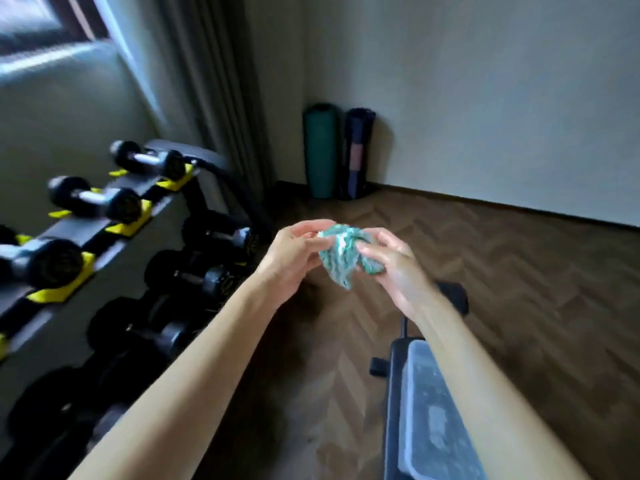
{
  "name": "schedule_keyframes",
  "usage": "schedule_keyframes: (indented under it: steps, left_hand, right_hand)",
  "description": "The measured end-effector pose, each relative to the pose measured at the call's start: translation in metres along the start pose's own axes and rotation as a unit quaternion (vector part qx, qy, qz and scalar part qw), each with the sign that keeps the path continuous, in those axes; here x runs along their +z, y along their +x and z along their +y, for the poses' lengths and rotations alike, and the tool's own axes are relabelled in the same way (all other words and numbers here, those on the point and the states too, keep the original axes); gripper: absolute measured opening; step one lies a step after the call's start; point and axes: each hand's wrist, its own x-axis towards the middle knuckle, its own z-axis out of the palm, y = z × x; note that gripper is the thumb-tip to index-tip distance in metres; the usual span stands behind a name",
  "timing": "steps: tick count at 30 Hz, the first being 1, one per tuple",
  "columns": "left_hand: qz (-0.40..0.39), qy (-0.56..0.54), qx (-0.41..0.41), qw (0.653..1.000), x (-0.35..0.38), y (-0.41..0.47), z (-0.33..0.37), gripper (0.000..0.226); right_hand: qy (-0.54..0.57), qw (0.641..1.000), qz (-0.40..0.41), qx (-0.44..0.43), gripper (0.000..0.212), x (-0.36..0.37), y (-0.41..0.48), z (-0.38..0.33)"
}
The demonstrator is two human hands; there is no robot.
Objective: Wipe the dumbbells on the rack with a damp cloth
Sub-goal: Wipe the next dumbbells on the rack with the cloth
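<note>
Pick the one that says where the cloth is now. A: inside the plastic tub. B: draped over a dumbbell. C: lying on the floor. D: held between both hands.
D: the left hand and right hand both grip the bunched teal cloth in mid-air, apart from the rack.

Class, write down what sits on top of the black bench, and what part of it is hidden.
A clear plastic tub sits on the bench. The right forearm crosses its right side and hides that edge. What the tub holds is too blurred to tell.
</note>
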Motion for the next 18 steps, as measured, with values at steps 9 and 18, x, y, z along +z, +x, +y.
schedule_keyframes:
  steps: [9,18]
  left_hand:
    - [0.348,0.194,0.116,0.91,-0.235,-0.233,0.047,0.04]
    - [0.67,0.275,0.053,0.687,-0.398,-0.531,0.015,0.014]
  right_hand:
    - [-0.147,0.944,-0.28,-0.096,0.007,0.294,-0.07,0.003]
    - [-0.264,0.773,-0.536,-0.213,0.016,0.58,-0.244,0.064]
